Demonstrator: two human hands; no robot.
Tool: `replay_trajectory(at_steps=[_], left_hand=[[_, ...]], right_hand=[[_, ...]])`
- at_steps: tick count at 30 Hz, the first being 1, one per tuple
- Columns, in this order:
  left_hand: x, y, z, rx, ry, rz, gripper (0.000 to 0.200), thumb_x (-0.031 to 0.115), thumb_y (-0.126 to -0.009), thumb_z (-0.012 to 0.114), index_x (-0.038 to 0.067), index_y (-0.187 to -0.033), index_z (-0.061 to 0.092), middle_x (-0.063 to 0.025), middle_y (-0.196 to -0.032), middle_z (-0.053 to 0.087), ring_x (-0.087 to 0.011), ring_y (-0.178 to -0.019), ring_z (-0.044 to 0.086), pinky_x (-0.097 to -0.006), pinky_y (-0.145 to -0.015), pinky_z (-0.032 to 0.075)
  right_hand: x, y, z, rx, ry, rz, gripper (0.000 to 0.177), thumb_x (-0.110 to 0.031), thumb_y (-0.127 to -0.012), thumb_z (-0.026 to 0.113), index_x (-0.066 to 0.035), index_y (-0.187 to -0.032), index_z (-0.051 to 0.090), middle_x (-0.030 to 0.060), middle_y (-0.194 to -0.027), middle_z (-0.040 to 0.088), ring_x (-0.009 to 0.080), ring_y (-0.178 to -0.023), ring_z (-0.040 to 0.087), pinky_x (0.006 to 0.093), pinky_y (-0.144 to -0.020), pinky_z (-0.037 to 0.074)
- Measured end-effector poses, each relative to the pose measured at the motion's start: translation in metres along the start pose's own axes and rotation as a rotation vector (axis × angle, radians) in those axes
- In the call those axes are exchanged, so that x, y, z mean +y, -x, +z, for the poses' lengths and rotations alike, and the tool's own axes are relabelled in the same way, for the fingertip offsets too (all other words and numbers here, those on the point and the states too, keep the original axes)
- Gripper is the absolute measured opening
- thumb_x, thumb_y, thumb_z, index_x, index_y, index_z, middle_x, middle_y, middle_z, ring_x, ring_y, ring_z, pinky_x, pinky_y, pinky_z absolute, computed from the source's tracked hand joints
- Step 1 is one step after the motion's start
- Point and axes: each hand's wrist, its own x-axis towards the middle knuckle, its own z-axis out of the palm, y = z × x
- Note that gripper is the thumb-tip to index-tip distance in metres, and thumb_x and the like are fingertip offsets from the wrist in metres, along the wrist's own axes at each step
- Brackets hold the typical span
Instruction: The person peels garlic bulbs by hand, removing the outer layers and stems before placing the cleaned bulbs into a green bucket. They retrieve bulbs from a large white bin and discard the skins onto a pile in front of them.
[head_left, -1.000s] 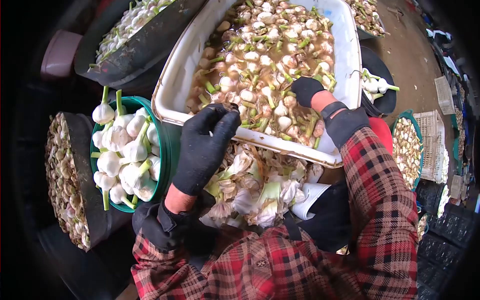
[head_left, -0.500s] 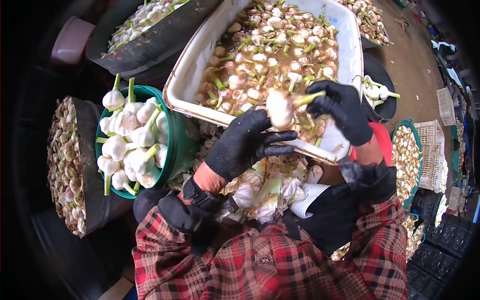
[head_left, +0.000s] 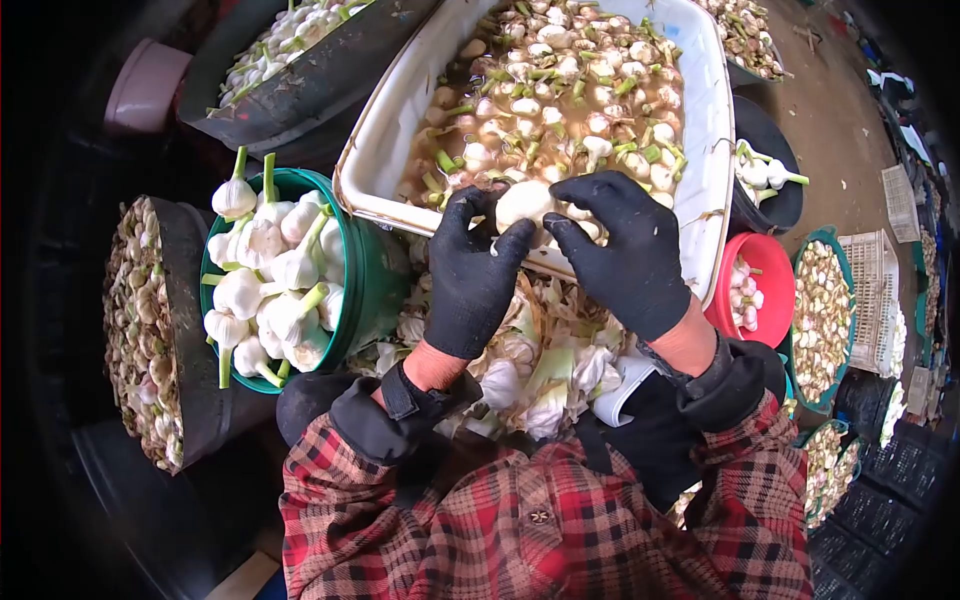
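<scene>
A pale garlic bulb (head_left: 525, 207) is held between my two black-gloved hands, over the near edge of the white tub (head_left: 387, 212). My left hand (head_left: 474, 262) pinches its left side with thumb and fingers. From the other side, my right hand (head_left: 630, 250) closes on the bulb with bent fingers and thumb. The bulb's stem is hidden. Behind it, many garlic bulbs float in the tub's brown water. Loose peeled skins (head_left: 545, 375) lie in a heap below my hands.
A green bucket (head_left: 352, 290) heaped with white bulbs stands at left. On the right are a red bowl (head_left: 775, 290) with some garlic, a black bowl (head_left: 785, 205) and a pale crate (head_left: 872, 285). A pink bucket (head_left: 148, 85) sits at upper left.
My right hand has moved left and down from the stem onto the bulb. The bulb has turned and moved slightly left. My left hand's spread fingers have closed on it. More of the red bowl shows.
</scene>
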Motion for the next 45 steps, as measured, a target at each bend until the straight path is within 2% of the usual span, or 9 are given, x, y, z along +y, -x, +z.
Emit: replay_trajectory(at_steps=[7,9,12,15,29,32,35,40,45], left_hand=[[-0.025,0.000,0.000,-0.002,-0.259,0.175,0.039,-0.002,-0.079,0.069,-0.005,-0.114,0.051,-0.0130,-0.113,0.058,-0.0174,-0.105,0.058,-0.0301,-0.091,0.048],[-0.029,0.000,0.004,0.068,-0.200,0.274,0.035,-0.001,-0.069,0.073,-0.003,-0.100,0.055,-0.0139,-0.098,0.054,-0.0263,-0.089,0.058,-0.0337,-0.079,0.047],[-0.029,0.003,0.004,0.051,-0.323,0.346,0.032,-0.002,-0.069,0.072,-0.002,-0.097,0.056,-0.0151,-0.095,0.053,-0.0299,-0.088,0.055,-0.0354,-0.078,0.046],[-0.024,0.007,0.002,0.017,-0.443,0.349,0.031,-0.003,-0.073,0.071,-0.004,-0.101,0.059,-0.0104,-0.098,0.055,-0.0185,-0.090,0.057,-0.0284,-0.081,0.046],[-0.020,0.008,0.002,-0.021,-0.531,0.372,0.033,-0.001,-0.071,0.072,-0.004,-0.101,0.060,-0.0137,-0.097,0.053,-0.0249,-0.088,0.056,-0.0304,-0.077,0.046],[-0.020,0.010,0.002,-0.031,-0.523,0.386,0.033,-0.001,-0.071,0.072,-0.003,-0.101,0.060,-0.0136,-0.097,0.053,-0.0256,-0.088,0.057,-0.0308,-0.077,0.046],[-0.020,0.011,0.002,-0.055,-0.537,0.387,0.032,-0.002,-0.070,0.072,-0.003,-0.100,0.060,-0.0139,-0.098,0.053,-0.0262,-0.089,0.057,-0.0309,-0.078,0.046],[-0.016,0.006,-0.005,-0.142,-0.520,0.393,0.033,-0.003,-0.070,0.071,-0.004,-0.100,0.058,-0.0142,-0.101,0.053,-0.0250,-0.093,0.057,-0.0303,-0.081,0.046],[-0.006,-0.003,-0.012,-0.284,-0.037,0.182,0.031,0.000,-0.076,0.068,-0.003,-0.106,0.058,-0.0088,-0.107,0.056,-0.0173,-0.097,0.056,-0.0303,-0.085,0.046]], right_hand=[[-0.002,0.006,0.004,0.017,0.114,-0.130,0.015,-0.011,-0.075,0.066,-0.008,-0.090,0.064,0.0079,-0.082,0.061,0.0269,-0.075,0.061,0.0377,-0.063,0.050],[-0.001,0.008,0.006,0.016,0.147,-0.144,0.013,-0.011,-0.075,0.066,-0.008,-0.087,0.063,0.0072,-0.080,0.060,0.0264,-0.074,0.060,0.0376,-0.062,0.049],[-0.004,0.010,0.004,-0.023,0.198,-0.157,0.013,-0.007,-0.073,0.066,-0.006,-0.085,0.063,0.0077,-0.080,0.061,0.0269,-0.073,0.061,0.0367,-0.062,0.049],[-0.005,0.012,0.001,-0.075,0.225,-0.158,0.015,-0.003,-0.071,0.068,-0.004,-0.085,0.064,0.0091,-0.082,0.063,0.0281,-0.074,0.062,0.0359,-0.063,0.050],[0.006,0.014,0.005,-0.038,0.140,-0.184,0.007,-0.012,-0.072,0.066,-0.008,-0.076,0.060,0.0075,-0.072,0.056,0.0269,-0.067,0.059,0.0384,-0.056,0.047],[0.002,0.015,0.003,-0.129,0.201,-0.166,0.015,-0.002,-0.068,0.068,-0.005,-0.081,0.061,0.0099,-0.078,0.061,0.0297,-0.070,0.061,0.0376,-0.060,0.049],[0.009,0.017,0.010,-0.042,0.193,-0.202,0.011,-0.011,-0.067,0.067,-0.010,-0.070,0.057,0.0065,-0.069,0.053,0.0261,-0.065,0.057,0.0385,-0.055,0.046],[0.016,0.015,0.007,-0.020,-0.111,0.029,0.007,-0.008,-0.067,0.067,-0.005,-0.069,0.061,0.0099,-0.065,0.060,0.0272,-0.058,0.061,0.0341,-0.054,0.048],[0.043,0.011,-0.006,-0.086,-0.274,0.394,0.008,-0.010,-0.070,0.066,-0.002,-0.071,0.065,0.0127,-0.064,0.064,0.0257,-0.057,0.064,0.0328,-0.056,0.051]])
